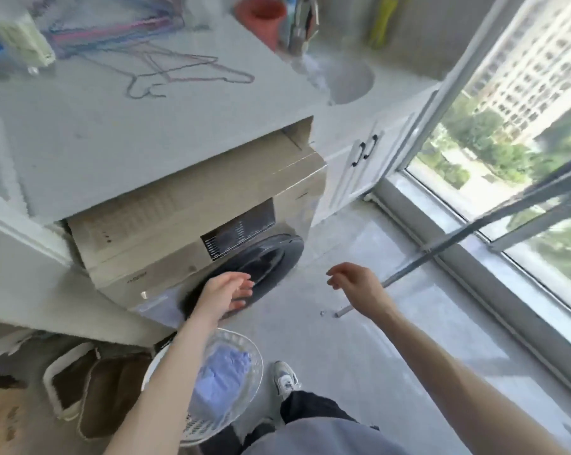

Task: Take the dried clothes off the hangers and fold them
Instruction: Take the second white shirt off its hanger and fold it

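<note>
A folded light-blue garment lies in a white round laundry basket on the floor at my feet. Several thin wire hangers lie bare on the white countertop, with a stack of coloured hangers behind them. My left hand hangs in front of the washing machine door, fingers relaxed and holding nothing. My right hand is raised over the floor, fingers loosely curled and empty.
A beige front-loading washing machine sits under the counter. A sink with a tap is at the counter's right. A metal pole leans across by the big window. Brown bins stand at lower left.
</note>
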